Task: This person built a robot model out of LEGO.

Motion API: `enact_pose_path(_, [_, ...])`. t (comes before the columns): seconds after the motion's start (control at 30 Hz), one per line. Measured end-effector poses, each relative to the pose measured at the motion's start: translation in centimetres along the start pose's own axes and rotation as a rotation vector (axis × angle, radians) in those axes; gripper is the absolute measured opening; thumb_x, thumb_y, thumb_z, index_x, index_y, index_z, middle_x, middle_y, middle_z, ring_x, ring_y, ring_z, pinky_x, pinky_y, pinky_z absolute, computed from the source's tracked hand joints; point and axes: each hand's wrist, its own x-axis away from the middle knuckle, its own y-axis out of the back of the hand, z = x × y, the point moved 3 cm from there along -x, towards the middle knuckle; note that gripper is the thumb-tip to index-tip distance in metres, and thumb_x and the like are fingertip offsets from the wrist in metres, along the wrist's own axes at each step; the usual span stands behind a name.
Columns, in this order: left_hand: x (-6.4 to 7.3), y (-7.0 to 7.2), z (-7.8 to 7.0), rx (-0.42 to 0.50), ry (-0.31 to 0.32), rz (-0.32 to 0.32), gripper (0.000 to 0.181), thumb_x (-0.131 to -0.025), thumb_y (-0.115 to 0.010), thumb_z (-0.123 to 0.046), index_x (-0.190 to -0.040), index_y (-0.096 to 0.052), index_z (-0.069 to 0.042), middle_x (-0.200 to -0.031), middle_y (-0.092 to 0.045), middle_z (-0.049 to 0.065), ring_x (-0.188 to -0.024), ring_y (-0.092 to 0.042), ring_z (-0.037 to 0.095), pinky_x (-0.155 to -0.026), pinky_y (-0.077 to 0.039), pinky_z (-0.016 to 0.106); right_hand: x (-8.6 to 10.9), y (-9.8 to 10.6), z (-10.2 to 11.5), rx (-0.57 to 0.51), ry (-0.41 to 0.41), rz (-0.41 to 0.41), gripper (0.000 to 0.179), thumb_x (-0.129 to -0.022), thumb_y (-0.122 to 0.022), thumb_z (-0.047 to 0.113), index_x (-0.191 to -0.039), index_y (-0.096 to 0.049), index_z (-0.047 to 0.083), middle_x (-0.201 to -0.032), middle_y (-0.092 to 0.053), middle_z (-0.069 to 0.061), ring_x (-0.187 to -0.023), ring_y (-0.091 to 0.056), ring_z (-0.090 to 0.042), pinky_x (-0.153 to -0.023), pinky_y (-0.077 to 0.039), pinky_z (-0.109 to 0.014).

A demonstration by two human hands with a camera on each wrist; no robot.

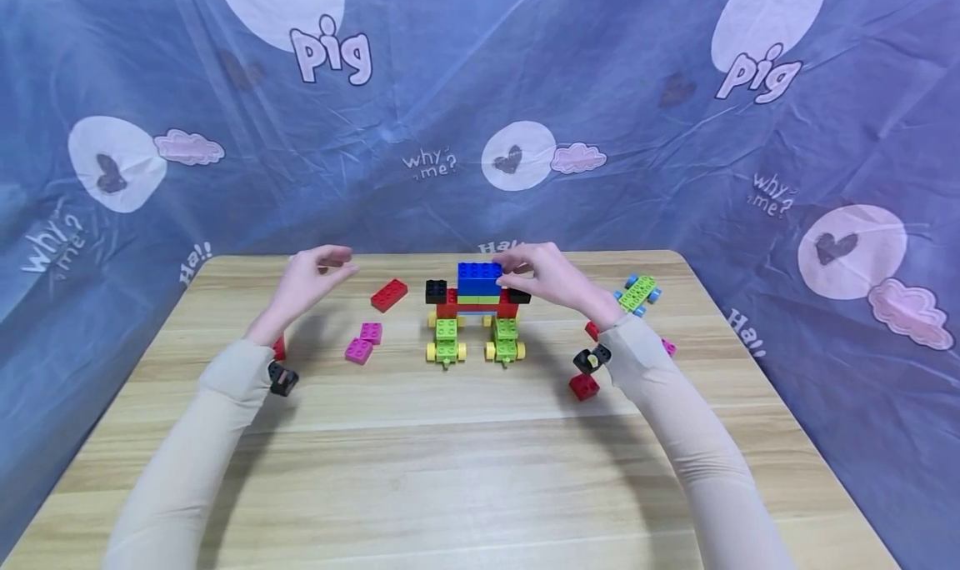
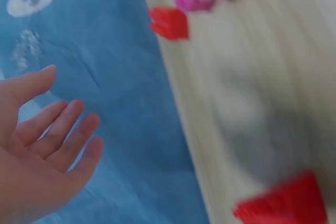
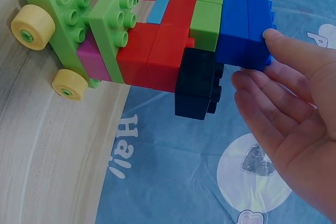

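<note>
In the middle of the table stands a toy-brick build on two green wheeled bases [image 1: 446, 352], with red bricks [image 3: 152, 59], a black brick [image 3: 194, 85] at either end, green bricks and stacked blue bricks [image 1: 476, 278] on top. My right hand [image 1: 546, 272] pinches the right end of the upper blue brick [image 3: 257, 22], thumb on one side and fingertips on the other. To the left, my left hand [image 1: 311, 274] hangs above the table, holding nothing. Its fingers [image 2: 63, 129] are spread and slightly bent in the left wrist view.
Left of the build lie a red brick [image 1: 389, 295] and two pink bricks [image 1: 365, 342]. Another red brick [image 1: 280, 348] is partly hidden by the left wrist. On the right are a green wheeled base with blue wheels [image 1: 638, 295] and a red brick [image 1: 583, 387]. A blue cloth [image 1: 420, 212] hangs behind.
</note>
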Motion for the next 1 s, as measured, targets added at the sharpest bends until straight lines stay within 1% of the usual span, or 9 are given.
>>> enact_pose_path(0.1, [0.8, 0.9, 1.6, -0.041, 0.037, 0.003, 0.044, -0.094, -0.067, -0.016, -0.128, -0.058, 0.01, -0.127, -0.062, 0.032, -0.115, -0.061, 0.048, -0.105, -0.046, 0.057, 0.1, 0.0, 0.0, 0.004, -0.005, 0.0, 0.039, -0.092, -0.071, 0.016, -0.126, -0.065, 0.0, -0.113, -0.073, -0.017, -0.103, -0.071, -0.028, -0.093, -0.059, -0.044])
enact_pose_path(0.23, [2.1, 1.8, 3.4, -0.136, 0.065, 0.017, 0.047, -0.093, -0.067, -0.016, -0.129, -0.056, 0.012, -0.128, -0.06, 0.034, -0.115, -0.06, 0.051, -0.105, -0.044, 0.059, 0.1, -0.1, 0.1, 0.01, -0.013, 0.005, 0.039, -0.092, -0.07, 0.016, -0.127, -0.065, -0.001, -0.114, -0.073, -0.016, -0.103, -0.071, -0.027, -0.093, -0.059, -0.042])
enact_pose_path(0.37, [3.3, 2.4, 5.0, -0.224, 0.108, 0.045, 0.05, -0.092, -0.067, -0.018, -0.128, -0.055, 0.014, -0.126, -0.06, 0.036, -0.114, -0.059, 0.051, -0.101, -0.046, 0.06, 0.1, -0.1, 0.0, 0.011, -0.007, 0.002, 0.039, -0.092, -0.071, 0.016, -0.126, -0.065, -0.001, -0.113, -0.073, -0.016, -0.102, -0.071, -0.027, -0.093, -0.059, -0.041])
enact_pose_path(0.47, [4.0, 2.8, 5.9, -0.278, 0.138, 0.081, 0.052, -0.091, -0.067, -0.019, -0.127, -0.055, 0.016, -0.124, -0.06, 0.038, -0.113, -0.058, 0.053, -0.098, -0.047, 0.061, 0.1, -0.1, 0.0, 0.011, 0.0, -0.003, 0.039, -0.092, -0.071, 0.016, -0.126, -0.065, -0.002, -0.113, -0.073, -0.016, -0.101, -0.071, -0.027, -0.092, -0.059, -0.041])
enact_pose_path(0.6, [4.7, 3.1, 6.7, -0.319, 0.187, 0.132, 0.056, -0.09, -0.069, -0.021, -0.126, -0.054, 0.019, -0.123, -0.058, 0.04, -0.113, -0.056, 0.055, -0.098, -0.046, 0.063, 0.1, -0.1, 0.0, 0.018, 0.003, -0.007, 0.039, -0.092, -0.071, 0.016, -0.126, -0.065, -0.001, -0.113, -0.073, -0.016, -0.101, -0.071, -0.027, -0.092, -0.059, -0.042])
enact_pose_path(0.73, [5.3, 3.3, 7.5, -0.346, 0.264, 0.173, 0.063, -0.089, -0.069, -0.024, -0.129, -0.049, 0.021, -0.125, -0.056, 0.042, -0.116, -0.053, 0.057, -0.1, -0.044, 0.064, 0.1, -0.1, 0.0, 0.022, 0.001, -0.01, 0.038, -0.092, -0.071, 0.016, -0.126, -0.066, 0.001, -0.113, -0.074, -0.015, -0.101, -0.071, -0.026, -0.092, -0.059, -0.041])
enact_pose_path(0.8, [5.6, 3.4, 7.8, -0.375, 0.298, 0.182, 0.066, -0.088, -0.069, -0.026, -0.129, -0.048, 0.021, -0.125, -0.055, 0.042, -0.115, -0.052, 0.057, -0.098, -0.045, 0.064, 0.1, 0.0, 0.0, 0.022, 0.001, -0.01, 0.038, -0.092, -0.071, 0.016, -0.126, -0.066, 0.001, -0.113, -0.074, -0.014, -0.101, -0.071, -0.025, -0.092, -0.059, -0.041])
enact_pose_path(0.9, [5.8, 3.5, 8.2, -0.422, 0.332, 0.183, 0.066, -0.086, -0.07, -0.03, -0.123, -0.051, 0.021, -0.119, -0.056, 0.042, -0.109, -0.053, 0.056, -0.09, -0.048, 0.062, 0.1, 0.0, 0.0, 0.021, 0.0, -0.008, 0.039, -0.092, -0.071, 0.017, -0.127, -0.065, 0.001, -0.113, -0.074, -0.014, -0.101, -0.071, -0.025, -0.092, -0.059, -0.041])
enact_pose_path(1.0, [5.9, 3.5, 8.4, -0.452, 0.36, 0.203, 0.055, -0.083, -0.073, -0.032, -0.101, -0.057, 0.017, -0.095, -0.061, 0.034, -0.087, -0.058, 0.047, -0.072, -0.051, 0.05, 0.0, -0.1, 0.0, 0.014, -0.001, -0.006, 0.039, -0.092, -0.071, 0.017, -0.127, -0.065, 0.0, -0.113, -0.074, -0.015, -0.101, -0.072, -0.026, -0.092, -0.059, -0.041])
